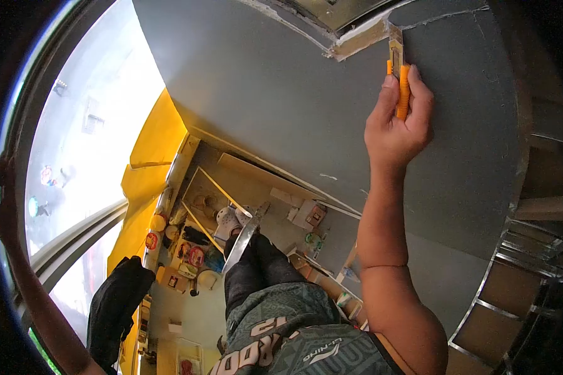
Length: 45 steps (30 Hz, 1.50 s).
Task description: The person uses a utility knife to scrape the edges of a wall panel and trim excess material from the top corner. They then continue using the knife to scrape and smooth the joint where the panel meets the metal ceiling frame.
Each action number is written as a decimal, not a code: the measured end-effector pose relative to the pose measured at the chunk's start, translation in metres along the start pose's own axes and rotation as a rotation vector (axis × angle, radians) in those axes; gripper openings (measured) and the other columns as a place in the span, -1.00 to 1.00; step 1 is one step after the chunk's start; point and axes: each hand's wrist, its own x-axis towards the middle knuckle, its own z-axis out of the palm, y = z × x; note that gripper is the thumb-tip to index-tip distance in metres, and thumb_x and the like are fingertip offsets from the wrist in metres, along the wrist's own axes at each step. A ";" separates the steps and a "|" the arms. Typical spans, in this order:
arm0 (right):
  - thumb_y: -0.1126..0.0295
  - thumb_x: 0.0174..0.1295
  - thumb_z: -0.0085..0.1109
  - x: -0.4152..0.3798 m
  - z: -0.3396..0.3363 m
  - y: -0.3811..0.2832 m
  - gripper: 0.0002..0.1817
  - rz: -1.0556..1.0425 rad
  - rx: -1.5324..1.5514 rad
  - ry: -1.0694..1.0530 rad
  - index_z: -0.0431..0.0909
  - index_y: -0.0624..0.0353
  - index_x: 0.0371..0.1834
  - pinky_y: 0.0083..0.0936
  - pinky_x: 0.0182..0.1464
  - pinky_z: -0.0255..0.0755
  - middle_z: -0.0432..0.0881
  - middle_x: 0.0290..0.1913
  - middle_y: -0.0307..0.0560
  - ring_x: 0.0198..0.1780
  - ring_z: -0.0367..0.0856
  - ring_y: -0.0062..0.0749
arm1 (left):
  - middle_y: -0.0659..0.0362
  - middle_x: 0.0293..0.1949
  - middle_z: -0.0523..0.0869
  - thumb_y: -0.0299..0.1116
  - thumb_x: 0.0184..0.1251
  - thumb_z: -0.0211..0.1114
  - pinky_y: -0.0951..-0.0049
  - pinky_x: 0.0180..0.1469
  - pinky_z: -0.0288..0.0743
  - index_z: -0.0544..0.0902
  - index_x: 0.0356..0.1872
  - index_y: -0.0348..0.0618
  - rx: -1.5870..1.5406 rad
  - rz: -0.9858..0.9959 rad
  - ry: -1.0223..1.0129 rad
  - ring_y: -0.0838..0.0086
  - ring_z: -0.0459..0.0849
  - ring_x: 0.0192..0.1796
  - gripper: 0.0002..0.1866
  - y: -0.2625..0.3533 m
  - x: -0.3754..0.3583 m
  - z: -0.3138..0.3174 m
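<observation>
My right hand point(399, 119) is closed round an orange utility knife point(404, 94), raised high at the upper right. The knife's metal end touches the edge of a tan strip point(363, 40) beside a framed opening in the dark grey panel point(281, 100). White ragged material lines that edge. At the far left, my left hand point(6, 187) is raised against the dark window frame point(20, 119). Its fingers are too dark and blurred to make out, so what it grips, if anything, cannot be told.
Below are a metal ladder or platform edge point(241, 247), yellow sheeting point(145, 162) by the window, and a black garment point(116, 309). Tubs and tools crowd the floor near a white bucket point(207, 279). Metal framing point(481, 306) stands at the right.
</observation>
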 end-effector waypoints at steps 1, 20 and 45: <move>0.46 0.43 0.33 -0.001 0.000 -0.003 -0.71 0.000 0.000 -0.001 0.62 0.32 0.14 -0.31 -0.11 0.73 0.81 -0.14 0.12 -0.14 0.88 -0.09 | 0.19 -0.28 0.76 -0.27 0.27 0.65 0.57 -0.44 0.63 0.79 -0.10 -0.19 0.000 0.000 -0.001 0.57 0.68 -0.36 -0.70 -0.019 0.009 0.003; 0.43 0.45 0.30 0.015 -0.008 -0.007 -0.72 0.055 0.021 -0.049 0.62 0.27 0.16 -0.29 -0.08 0.74 0.80 -0.05 0.14 -0.10 0.86 -0.04 | 0.21 -0.30 0.76 -0.28 0.28 0.64 0.56 -0.44 0.62 0.79 -0.10 -0.17 -0.145 1.174 0.156 0.57 0.68 -0.35 -0.72 -0.079 0.042 0.010; 0.42 0.44 0.31 -0.034 -0.005 -0.012 -0.71 0.223 0.043 -0.152 0.59 0.27 0.14 -0.23 -0.12 0.72 0.79 -0.12 0.15 -0.11 0.86 0.01 | 0.21 -0.32 0.74 -0.37 0.29 0.63 0.51 -0.47 0.56 0.80 -0.07 -0.19 -0.132 1.193 0.149 0.55 0.63 -0.38 -0.74 -0.069 0.032 0.005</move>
